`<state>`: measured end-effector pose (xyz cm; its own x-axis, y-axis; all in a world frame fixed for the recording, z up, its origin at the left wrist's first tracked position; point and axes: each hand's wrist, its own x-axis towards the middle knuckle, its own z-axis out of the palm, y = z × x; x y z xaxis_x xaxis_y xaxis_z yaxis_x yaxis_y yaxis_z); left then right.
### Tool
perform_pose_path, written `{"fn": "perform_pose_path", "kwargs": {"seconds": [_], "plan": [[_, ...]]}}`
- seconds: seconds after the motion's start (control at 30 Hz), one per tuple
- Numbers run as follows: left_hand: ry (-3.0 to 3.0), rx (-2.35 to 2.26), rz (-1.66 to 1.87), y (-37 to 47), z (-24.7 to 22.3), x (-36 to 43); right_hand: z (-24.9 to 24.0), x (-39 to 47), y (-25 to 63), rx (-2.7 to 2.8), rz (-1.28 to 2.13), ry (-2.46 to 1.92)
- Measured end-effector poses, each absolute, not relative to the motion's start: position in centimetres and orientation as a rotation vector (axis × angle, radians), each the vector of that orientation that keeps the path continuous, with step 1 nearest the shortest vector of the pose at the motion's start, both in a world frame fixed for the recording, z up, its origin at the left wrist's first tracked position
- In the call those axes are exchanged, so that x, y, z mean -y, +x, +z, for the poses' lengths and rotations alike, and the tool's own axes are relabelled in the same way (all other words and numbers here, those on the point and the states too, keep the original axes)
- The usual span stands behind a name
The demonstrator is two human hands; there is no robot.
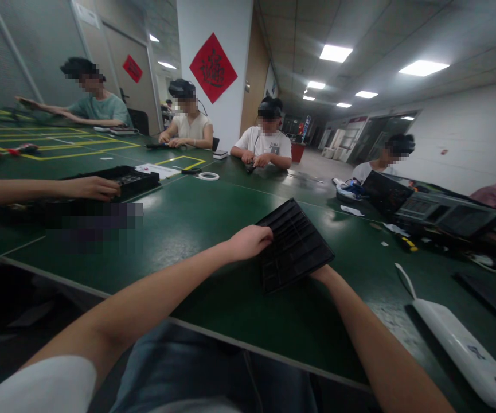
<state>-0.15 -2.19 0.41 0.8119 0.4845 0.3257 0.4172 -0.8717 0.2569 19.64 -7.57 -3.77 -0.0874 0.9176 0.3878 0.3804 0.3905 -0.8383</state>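
Both my hands hold a black panel tilted up off the green table.

My left hand [250, 241] grips the upper left edge of the panel [295, 246], fingers curled over it; my right hand [323, 274] is mostly hidden under the lower right corner, so I judge it is supporting or gripping there, though I cannot see the fingers. The panel stands slanted above the table [196, 223], just past its near edge, in front of me. With so little of my right hand on it, I think the panel could slip or twist from that corner and drop flat. A white device [467, 350] lies to my right, its markings too blurred to read. A co-worker's hand [90, 187] rests on a black tray [133, 179] to the left. A red diamond sign [213, 67] on the pillar bears one dark character I cannot make out.
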Motion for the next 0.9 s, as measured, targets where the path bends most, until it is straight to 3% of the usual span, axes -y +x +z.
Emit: {"fn": "perform_pose_path", "kwargs": {"seconds": [0.3, 0.77, 0.9], "plan": [[2.709, -1.046, 0.533, 0.4, -0.6, 1.4, -5.3, 6.6, 20.1, 1.622, 0.734, -1.064], [2.617, -0.660, 0.681, -0.1, -0.2, 1.3, -4.8, 6.8, 19.8, 1.623, 0.689, -1.059], [2.134, -0.740, 0.783, 0.0, 0.0, 1.2, -4.1, 7.0, 19.3, 1.675, 0.725, -1.057]]}}
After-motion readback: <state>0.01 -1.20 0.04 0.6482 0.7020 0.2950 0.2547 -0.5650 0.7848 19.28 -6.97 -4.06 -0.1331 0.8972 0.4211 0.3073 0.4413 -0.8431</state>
